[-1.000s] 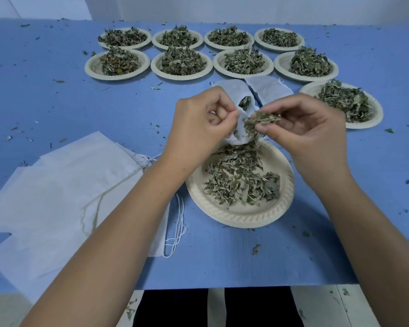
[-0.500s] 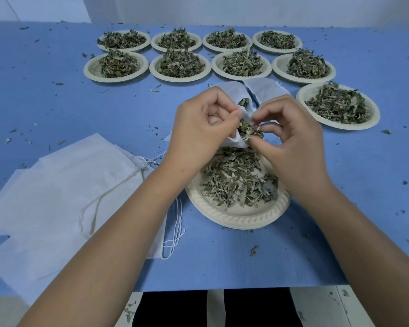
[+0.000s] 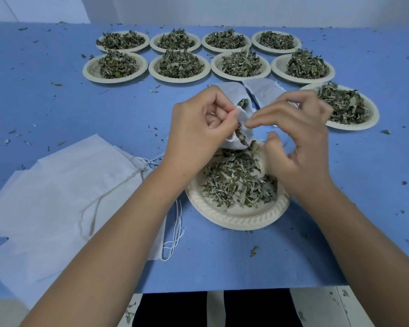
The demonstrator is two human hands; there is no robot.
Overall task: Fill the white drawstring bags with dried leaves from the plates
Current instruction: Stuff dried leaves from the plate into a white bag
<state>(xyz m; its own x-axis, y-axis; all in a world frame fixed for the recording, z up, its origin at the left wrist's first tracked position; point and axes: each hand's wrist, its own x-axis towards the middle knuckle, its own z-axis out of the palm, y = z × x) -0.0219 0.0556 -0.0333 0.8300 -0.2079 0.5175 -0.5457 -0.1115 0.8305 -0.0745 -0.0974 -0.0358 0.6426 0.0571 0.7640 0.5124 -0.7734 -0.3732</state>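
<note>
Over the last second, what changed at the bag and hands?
The right hand carried its pinch of dried green leaves left into the small white drawstring bag, released it, and now sits empty beside the mouth. The left hand still pinches the bag's rim; the cream paper plate beneath and the far plates stayed put.

Blue counter (image 3: 57, 109) — cream plate (image 3: 234, 219) at 5 o'clock, rope-patterned rim, olive-green leaves (image 3: 234, 180) (white bags (image 3: 57, 197) at 8 o'clock).

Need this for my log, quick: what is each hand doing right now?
Left hand: fingers curled, pinching the rim of the white bag.
Right hand: open, fingers loosely bent beside the bag's mouth, holding nothing visible.
</note>
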